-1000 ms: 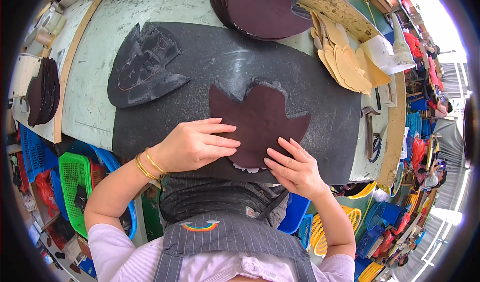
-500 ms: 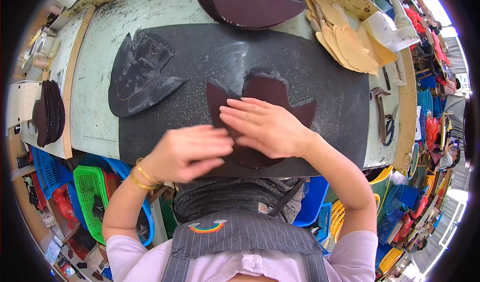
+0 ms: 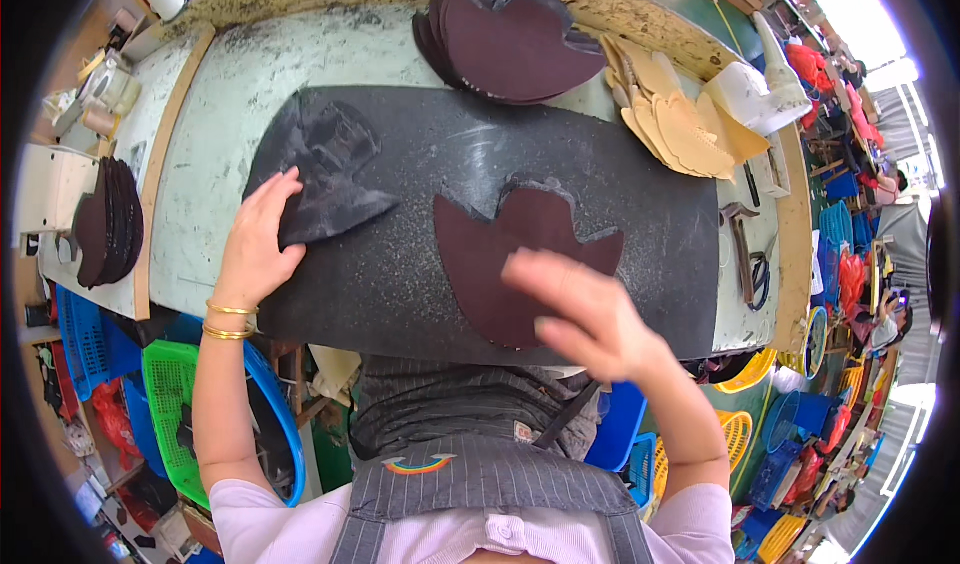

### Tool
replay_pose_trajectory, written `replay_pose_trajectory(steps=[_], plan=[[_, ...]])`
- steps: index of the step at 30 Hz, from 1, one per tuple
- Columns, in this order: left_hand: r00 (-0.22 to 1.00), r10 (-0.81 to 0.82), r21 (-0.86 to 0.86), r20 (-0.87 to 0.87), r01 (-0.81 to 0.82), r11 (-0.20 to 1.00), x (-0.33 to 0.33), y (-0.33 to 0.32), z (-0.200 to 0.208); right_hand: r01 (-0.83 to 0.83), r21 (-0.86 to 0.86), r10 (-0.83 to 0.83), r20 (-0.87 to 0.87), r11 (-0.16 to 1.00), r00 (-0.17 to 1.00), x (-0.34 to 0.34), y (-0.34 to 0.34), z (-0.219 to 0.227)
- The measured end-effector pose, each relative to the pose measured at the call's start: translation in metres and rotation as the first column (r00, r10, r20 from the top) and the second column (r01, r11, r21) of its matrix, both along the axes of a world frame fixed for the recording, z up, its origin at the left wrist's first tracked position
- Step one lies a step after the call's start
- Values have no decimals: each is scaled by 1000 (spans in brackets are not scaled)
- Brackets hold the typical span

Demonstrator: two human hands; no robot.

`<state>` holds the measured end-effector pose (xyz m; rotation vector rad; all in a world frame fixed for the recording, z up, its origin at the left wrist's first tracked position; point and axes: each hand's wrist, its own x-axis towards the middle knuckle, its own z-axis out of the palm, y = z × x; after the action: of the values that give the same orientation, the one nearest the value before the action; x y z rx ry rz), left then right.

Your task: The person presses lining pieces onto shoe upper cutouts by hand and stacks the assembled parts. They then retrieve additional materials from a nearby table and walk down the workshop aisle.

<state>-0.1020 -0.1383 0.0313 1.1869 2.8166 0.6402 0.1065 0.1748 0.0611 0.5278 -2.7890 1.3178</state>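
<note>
A dark maroon leather-like cut piece (image 3: 490,264) with a notched, grey-rimmed top lies flat near the middle of the black mat (image 3: 400,314). Slightly blurred, my right hand (image 3: 590,319) is over its lower right part, fingers stretched and thumb apart, holding nothing. To the left, my left hand (image 3: 258,244) rests at the left edge of a black, whitish-smudged cut piece (image 3: 335,179). Its fingers lie on that edge, with the thumb spread away; part of the piece is hidden under the hand.
Behind the mat lies a stack of maroon pieces (image 3: 520,49), with cream shaped pieces (image 3: 675,114) to its right. Another dark stack (image 3: 108,224) stands at far left. A hammer (image 3: 742,249) and scissors (image 3: 760,279) lie at right. Baskets, including a green one (image 3: 170,424), stand below the table edge.
My left hand has moved left from beside the maroon piece to the black piece. My right hand has shifted down and right across the maroon piece. The whole view has shifted slightly.
</note>
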Motion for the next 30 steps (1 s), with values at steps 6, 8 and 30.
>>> replay_pose_trajectory(steps=[6,8,30], plan=[[999,-10,212,30,3,977,1,-18,-17,283,598,-209,-191,750,959,-35,2,-49],[997,-4,325,80,-23,946,3,-21,-13,368,617,-311,-202,696,929,-45,12,-53],[616,-744,-12,-259,768,641,152,151,-19,878,-62,-603,-750,475,274,119,-32,-125]])
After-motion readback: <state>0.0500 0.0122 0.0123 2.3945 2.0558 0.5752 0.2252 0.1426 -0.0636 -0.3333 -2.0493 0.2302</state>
